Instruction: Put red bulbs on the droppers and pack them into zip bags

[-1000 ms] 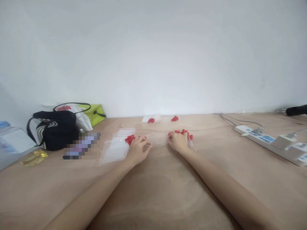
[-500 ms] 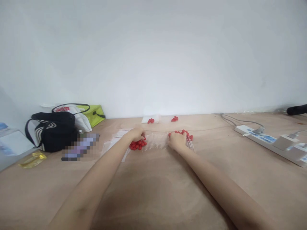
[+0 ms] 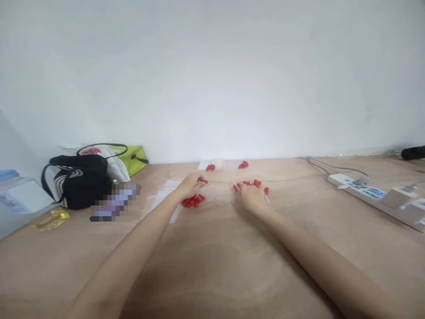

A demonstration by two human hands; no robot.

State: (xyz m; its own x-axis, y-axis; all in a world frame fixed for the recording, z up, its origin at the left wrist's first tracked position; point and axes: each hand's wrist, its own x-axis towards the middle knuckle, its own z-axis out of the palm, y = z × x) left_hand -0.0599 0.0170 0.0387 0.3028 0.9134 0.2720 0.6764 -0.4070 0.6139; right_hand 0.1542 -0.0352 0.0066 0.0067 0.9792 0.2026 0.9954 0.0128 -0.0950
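Observation:
My left hand (image 3: 191, 186) is closed, its thumb and fingers pinching a small red oval piece (image 3: 204, 181). Just below it lies a heap of similar red pieces (image 3: 193, 201). Thin white sticks (image 3: 217, 196) stand side by side in a row between my hands. My right hand (image 3: 251, 197) is closed at the row's right end, with a thin white stick (image 3: 235, 184) and a red piece (image 3: 237, 187) at its fingertips; the exact hold is partly hidden. Behind that hand are more red pieces (image 3: 255, 182), some seemingly on sticks.
Clear plastic bags (image 3: 159, 195) lie left of the heap. Two small groups of red pieces (image 3: 210, 167) sit near the wall. A black bag (image 3: 83, 181), a blurred-out item (image 3: 116, 204) and yellow wrapping (image 3: 51, 220) are at left. A power strip (image 3: 358, 188) lies at right.
My left hand has lifted slightly off the heap, with a red piece now showing in its fingers. A stick and red piece now show at my right fingertips. The view has shifted slightly.

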